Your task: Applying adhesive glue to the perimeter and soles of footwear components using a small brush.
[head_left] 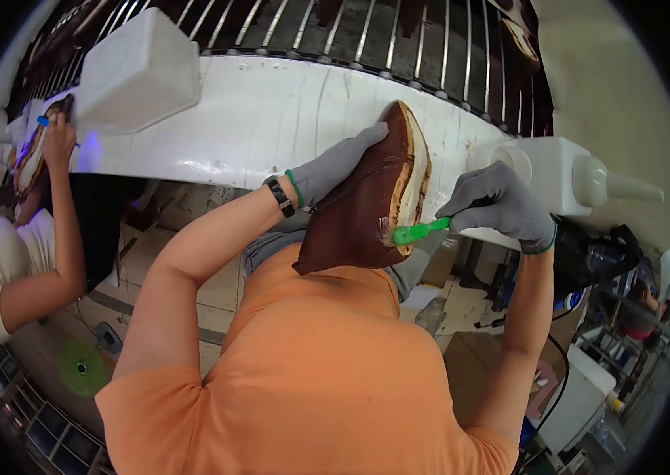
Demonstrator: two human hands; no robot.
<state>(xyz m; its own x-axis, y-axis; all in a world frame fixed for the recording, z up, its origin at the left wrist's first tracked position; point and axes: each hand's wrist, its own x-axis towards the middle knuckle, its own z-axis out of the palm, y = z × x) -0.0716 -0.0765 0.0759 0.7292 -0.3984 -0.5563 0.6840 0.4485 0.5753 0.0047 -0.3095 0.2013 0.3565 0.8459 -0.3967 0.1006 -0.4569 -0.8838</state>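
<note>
A dark brown leather boot upper (pixel 351 210) lies tilted over the table's near edge, its pale, rough-edged underside turned to the right. Wrapped round its upper part is my left hand (pixel 340 165), in a grey glove with a green cuff. My right hand (pixel 501 204), gloved the same way, grips a green brush (pixel 422 230) by the handle. The brush's head touches the boot's lower edge near the heel end. Brownish marks run along the rim of the pale underside.
A white box-like container (pixel 141 71) stands at the table's left. On the right sits a white bottle (pixel 580 178) with a spout beside a white cup (pixel 515 162). Metal rollers (pixel 335 32) run along the far side. At far left a co-worker's hand (pixel 58 141) holds another shoe.
</note>
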